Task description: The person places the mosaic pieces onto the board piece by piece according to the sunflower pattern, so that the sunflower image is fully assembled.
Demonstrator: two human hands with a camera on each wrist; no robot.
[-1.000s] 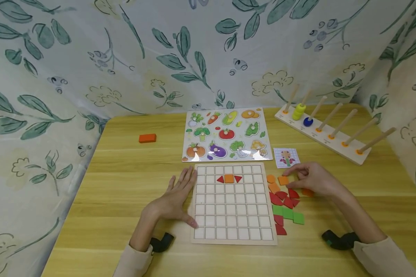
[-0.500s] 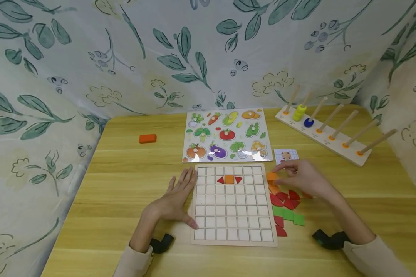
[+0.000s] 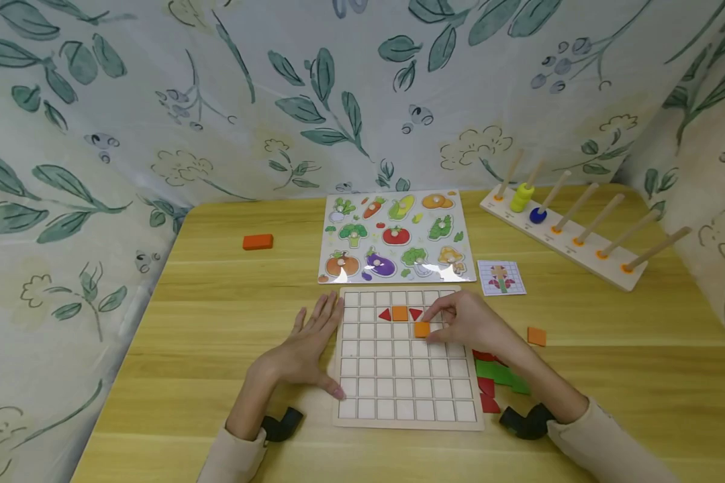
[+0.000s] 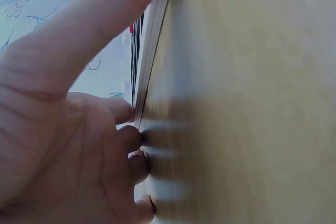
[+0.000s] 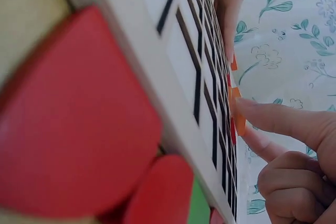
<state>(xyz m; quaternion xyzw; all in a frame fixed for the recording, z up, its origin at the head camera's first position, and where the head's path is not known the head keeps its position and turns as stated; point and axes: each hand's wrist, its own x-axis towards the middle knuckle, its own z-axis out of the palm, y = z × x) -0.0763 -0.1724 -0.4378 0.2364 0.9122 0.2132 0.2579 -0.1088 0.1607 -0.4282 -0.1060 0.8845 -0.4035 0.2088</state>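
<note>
A wooden grid board [image 3: 407, 424] lies in the middle of the table. Near its top, one orange square tile [image 3: 400, 313] sits between two red triangle tiles. My left hand [image 3: 299, 352] rests with spread fingers along the board's left edge, its thumb [image 3: 333, 388] at the lower left rim. In the left wrist view the fingertips meet the table beside the board's side. My right hand [image 3: 470, 322] pinches another orange square tile [image 3: 421, 329] between thumb and finger, over the board just below the right red triangle. The right wrist view shows this held tile [image 5: 240, 114] edge-on.
Green tiles [image 3: 489, 371] and red tiles [image 3: 489, 402] lie right of the board, partly under my right forearm; an orange tile [image 3: 536, 336] lies farther right. Behind are a pattern card [image 3: 501, 278], a vegetable puzzle [image 3: 395, 235], a peg stand [image 3: 568, 245] and an orange-red block [image 3: 258, 241].
My right hand has picked up an orange square tile from the loose pieces and carried it left over the board. My left hand has stayed in place.
</note>
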